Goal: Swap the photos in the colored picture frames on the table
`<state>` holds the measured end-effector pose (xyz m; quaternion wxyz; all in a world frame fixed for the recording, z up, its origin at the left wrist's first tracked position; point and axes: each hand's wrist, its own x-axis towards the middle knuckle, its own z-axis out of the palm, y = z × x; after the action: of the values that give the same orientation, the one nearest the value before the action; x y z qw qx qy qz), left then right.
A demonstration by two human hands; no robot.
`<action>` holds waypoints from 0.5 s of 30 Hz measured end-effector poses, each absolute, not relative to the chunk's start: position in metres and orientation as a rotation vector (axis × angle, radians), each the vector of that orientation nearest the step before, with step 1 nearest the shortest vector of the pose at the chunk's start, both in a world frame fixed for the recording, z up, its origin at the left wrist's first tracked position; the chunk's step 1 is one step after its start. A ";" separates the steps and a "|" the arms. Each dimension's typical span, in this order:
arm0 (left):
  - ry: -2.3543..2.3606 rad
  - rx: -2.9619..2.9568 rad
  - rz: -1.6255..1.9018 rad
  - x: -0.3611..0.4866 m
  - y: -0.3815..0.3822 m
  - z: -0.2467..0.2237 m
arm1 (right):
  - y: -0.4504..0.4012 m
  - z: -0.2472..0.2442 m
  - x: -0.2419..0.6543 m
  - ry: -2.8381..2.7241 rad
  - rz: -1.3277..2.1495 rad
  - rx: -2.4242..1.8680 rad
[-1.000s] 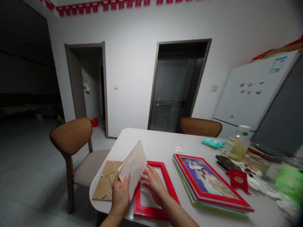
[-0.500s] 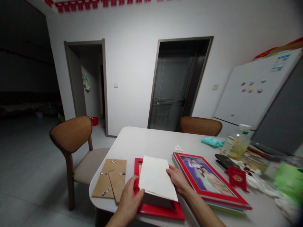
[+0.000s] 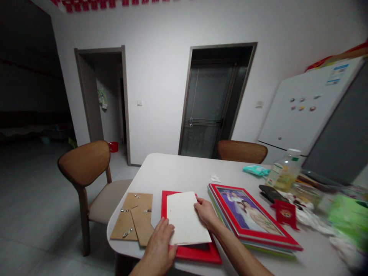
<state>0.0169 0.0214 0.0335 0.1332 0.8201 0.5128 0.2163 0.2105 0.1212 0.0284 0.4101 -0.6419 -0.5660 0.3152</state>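
A white sheet or thin stack of sheets [image 3: 186,218] lies over a red picture frame [image 3: 198,255] near the table's front edge. My left hand [image 3: 161,241] is at the sheet's lower left corner, its thumb and fingers along the edge. At the upper right edge, my right hand [image 3: 206,214] grips the sheet with its fingers curled, the tips partly hidden. Left of the frame lies a brown backing board [image 3: 123,222] with metal clips, and a smaller brown piece [image 3: 142,226] rests on it. To the right is a stack of frames topped by a red-framed photo [image 3: 250,214].
On the white table [image 3: 172,168] are a teal packet [image 3: 255,170], a bottle [image 3: 284,172], a dark phone-like object [image 3: 271,194], a red packet [image 3: 285,214] and a green bag [image 3: 347,218]. Wooden chairs stand at left [image 3: 86,161] and behind [image 3: 241,151].
The white sheet has been lowered toward the red frame and shifted slightly left. Both hands moved with it, and the whole view has shifted a little.
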 end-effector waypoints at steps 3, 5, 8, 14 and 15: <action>1.494 2.393 0.593 0.017 0.020 0.038 | 0.123 0.028 0.207 -1.521 0.700 -1.677; 1.494 2.392 0.595 0.018 0.019 0.041 | 0.123 0.029 0.206 -1.586 0.620 -1.732; 1.467 2.389 0.611 0.018 0.020 0.043 | 0.121 0.034 0.205 -1.673 0.491 -1.829; 1.420 2.361 0.608 0.018 0.021 0.045 | 0.110 0.039 0.203 -1.758 0.293 -2.026; 1.412 2.353 0.613 0.018 0.021 0.046 | 0.108 0.038 0.202 -1.783 0.258 -2.046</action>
<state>0.0182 0.0212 0.0459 0.1642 0.8255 0.4954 0.2150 0.2021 0.1079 0.0382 0.2061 -0.7345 -0.6399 0.0927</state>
